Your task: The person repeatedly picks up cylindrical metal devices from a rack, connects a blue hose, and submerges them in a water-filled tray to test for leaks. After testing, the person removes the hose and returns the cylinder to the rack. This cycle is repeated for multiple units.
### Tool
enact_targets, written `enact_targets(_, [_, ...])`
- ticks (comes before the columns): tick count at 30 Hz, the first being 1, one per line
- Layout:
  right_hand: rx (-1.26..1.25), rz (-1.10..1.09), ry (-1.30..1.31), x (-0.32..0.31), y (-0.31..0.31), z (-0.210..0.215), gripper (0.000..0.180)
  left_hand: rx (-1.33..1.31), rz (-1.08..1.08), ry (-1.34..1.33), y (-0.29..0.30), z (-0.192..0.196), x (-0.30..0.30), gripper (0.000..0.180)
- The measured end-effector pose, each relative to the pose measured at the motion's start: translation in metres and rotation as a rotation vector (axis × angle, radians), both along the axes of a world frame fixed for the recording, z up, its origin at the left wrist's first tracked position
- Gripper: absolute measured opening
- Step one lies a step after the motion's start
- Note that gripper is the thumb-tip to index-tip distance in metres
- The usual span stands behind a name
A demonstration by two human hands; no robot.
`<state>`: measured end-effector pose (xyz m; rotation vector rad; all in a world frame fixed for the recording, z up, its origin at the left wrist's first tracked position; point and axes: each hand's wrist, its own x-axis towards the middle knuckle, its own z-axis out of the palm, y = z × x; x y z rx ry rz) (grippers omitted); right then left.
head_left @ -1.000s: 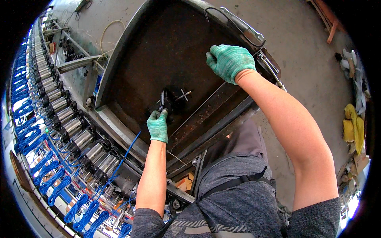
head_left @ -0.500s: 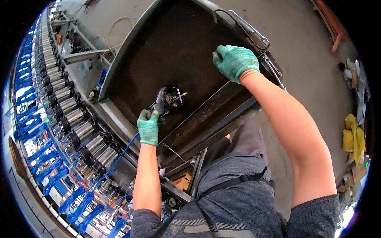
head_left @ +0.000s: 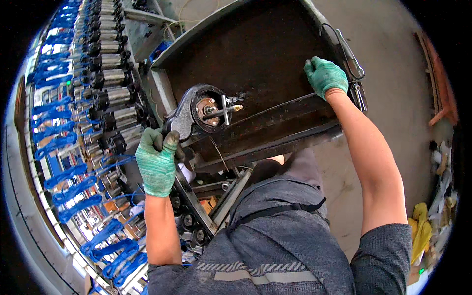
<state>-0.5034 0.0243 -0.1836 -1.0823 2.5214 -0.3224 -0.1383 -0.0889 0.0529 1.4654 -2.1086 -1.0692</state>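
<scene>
My left hand [head_left: 158,162], in a green glove with darkened fingertips, grips the narrow end of a black round metal housing [head_left: 184,123], thumb on top. The housing is lifted over the near left corner of a dark metal bench tray [head_left: 255,59]. Inside its round opening sits a brownish hub with a shaft, and a metal cross bar [head_left: 226,110] with a brass-coloured tip sticks out. My right hand [head_left: 327,77], also green-gloved, hovers over the tray's right side with its fingers curled in. Whatever those fingers may hold is hidden.
Wrenches [head_left: 350,53] and a black cable lie along the tray's right edge. On the left runs a long line of metal motor-like cylinders [head_left: 113,78] with blue cable bundles [head_left: 54,147]. A yellow cloth [head_left: 419,228] and scraps lie on the floor at right.
My left hand has brought the housing up and nearer to me, so it looks larger. The view has turned a little to the left. My right hand stays curled near the tray's right side.
</scene>
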Motion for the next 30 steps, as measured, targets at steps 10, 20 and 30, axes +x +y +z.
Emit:
enact_targets(10, [0.049,0.055,-0.011,0.001,0.001,0.010,0.043,0.066,0.138,-0.036,0.088,-0.013,0.011,0.045])
enact_targets(20, [0.051,0.080,0.003,0.001,0.004,0.008,0.045,-0.013,0.101,-0.145,0.143,-0.095,-0.030,0.037])
enact_targets(30, [0.037,0.088,0.029,0.004,0.006,0.005,0.046,-0.099,0.052,-0.063,0.154,-0.117,-0.031,0.038])
